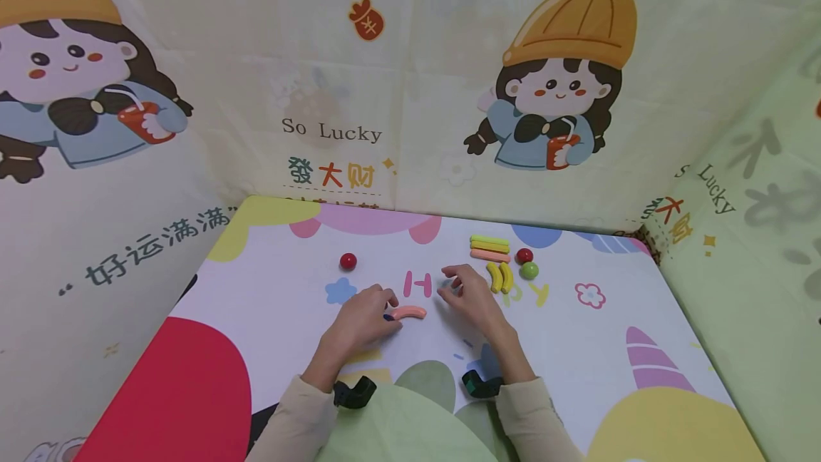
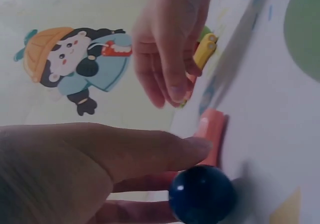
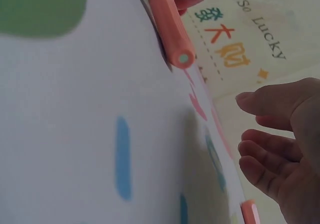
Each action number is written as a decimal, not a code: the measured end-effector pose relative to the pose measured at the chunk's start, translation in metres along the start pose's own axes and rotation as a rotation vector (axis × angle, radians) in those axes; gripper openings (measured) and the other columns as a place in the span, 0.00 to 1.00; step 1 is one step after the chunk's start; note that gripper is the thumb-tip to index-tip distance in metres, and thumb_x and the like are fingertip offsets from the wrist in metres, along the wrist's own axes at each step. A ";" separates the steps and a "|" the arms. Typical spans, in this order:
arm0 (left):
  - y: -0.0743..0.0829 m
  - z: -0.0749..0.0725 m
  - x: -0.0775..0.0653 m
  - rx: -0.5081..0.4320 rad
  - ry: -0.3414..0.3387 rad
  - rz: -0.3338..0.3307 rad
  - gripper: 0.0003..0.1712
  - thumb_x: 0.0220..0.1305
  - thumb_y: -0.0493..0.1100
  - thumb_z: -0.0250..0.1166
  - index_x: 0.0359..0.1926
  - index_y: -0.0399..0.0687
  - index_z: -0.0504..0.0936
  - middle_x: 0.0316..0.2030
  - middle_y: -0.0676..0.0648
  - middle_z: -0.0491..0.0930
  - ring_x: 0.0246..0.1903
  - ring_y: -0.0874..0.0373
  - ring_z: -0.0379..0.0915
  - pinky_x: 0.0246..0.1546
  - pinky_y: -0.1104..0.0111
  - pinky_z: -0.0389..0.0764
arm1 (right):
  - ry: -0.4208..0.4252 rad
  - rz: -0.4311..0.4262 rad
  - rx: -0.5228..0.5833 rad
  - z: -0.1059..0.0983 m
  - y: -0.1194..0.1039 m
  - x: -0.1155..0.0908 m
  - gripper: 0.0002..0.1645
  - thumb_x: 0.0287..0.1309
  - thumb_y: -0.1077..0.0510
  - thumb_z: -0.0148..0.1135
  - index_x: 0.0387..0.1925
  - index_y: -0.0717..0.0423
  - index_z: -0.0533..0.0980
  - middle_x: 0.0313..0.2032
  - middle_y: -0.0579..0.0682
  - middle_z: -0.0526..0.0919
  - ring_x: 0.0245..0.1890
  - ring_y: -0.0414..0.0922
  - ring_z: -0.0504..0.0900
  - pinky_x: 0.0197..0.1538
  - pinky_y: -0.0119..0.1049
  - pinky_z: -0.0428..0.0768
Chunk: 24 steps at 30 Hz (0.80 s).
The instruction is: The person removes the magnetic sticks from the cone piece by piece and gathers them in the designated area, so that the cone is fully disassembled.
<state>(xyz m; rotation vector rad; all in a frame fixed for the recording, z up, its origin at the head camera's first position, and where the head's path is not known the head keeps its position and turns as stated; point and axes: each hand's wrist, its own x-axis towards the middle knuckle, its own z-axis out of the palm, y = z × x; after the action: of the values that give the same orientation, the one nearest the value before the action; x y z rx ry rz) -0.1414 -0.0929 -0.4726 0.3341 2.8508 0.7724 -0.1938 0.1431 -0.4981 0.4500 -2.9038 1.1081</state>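
In the head view my left hand [image 1: 364,316] is bent around a shiny dark blue ball [image 2: 202,194] at the left end of a pink curved rod [image 1: 410,312]. Its thumb overlaps the rod in the left wrist view, and the fingertips behind the ball are hidden. The rod lies on the table, and its free end shows a pale green dot in the right wrist view. My right hand [image 1: 471,298] hovers to the right of the rod, thumb and fingers apart, with nothing between them.
Two yellow curved rods [image 1: 499,277] lie beyond my right hand. Behind them are straight rods [image 1: 490,248] in lime, yellow and pink. Close by sit a red ball [image 1: 524,256] and a green ball [image 1: 529,271]. Another red ball [image 1: 348,262] sits far left on the printed table [image 1: 288,276].
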 end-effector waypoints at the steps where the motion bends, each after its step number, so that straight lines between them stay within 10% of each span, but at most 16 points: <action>1: -0.001 -0.002 -0.001 -0.006 -0.022 -0.005 0.19 0.55 0.48 0.75 0.46 0.45 0.84 0.39 0.48 0.81 0.32 0.58 0.70 0.37 0.65 0.79 | -0.006 -0.007 0.000 0.002 -0.002 0.000 0.26 0.58 0.54 0.71 0.58 0.55 0.78 0.49 0.53 0.82 0.40 0.43 0.78 0.46 0.37 0.83; 8: -0.002 -0.005 -0.002 -0.058 -0.075 0.010 0.17 0.54 0.42 0.75 0.44 0.40 0.85 0.37 0.46 0.82 0.35 0.55 0.73 0.42 0.61 0.83 | -0.077 -0.028 0.002 0.011 -0.010 -0.001 0.25 0.59 0.54 0.71 0.57 0.54 0.78 0.49 0.50 0.81 0.43 0.43 0.78 0.48 0.37 0.84; 24: 0.001 0.011 0.007 -0.094 0.035 0.071 0.18 0.59 0.41 0.73 0.49 0.39 0.86 0.45 0.42 0.81 0.43 0.53 0.76 0.52 0.58 0.84 | -0.229 -0.156 -0.064 0.023 -0.017 -0.004 0.19 0.62 0.54 0.68 0.54 0.54 0.81 0.42 0.47 0.83 0.36 0.38 0.74 0.43 0.29 0.79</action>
<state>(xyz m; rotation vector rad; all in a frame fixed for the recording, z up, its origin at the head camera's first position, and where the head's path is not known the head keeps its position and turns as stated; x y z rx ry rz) -0.1455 -0.0849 -0.4824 0.4137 2.8371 0.9308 -0.1829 0.1172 -0.5053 0.8366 -3.0181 0.9998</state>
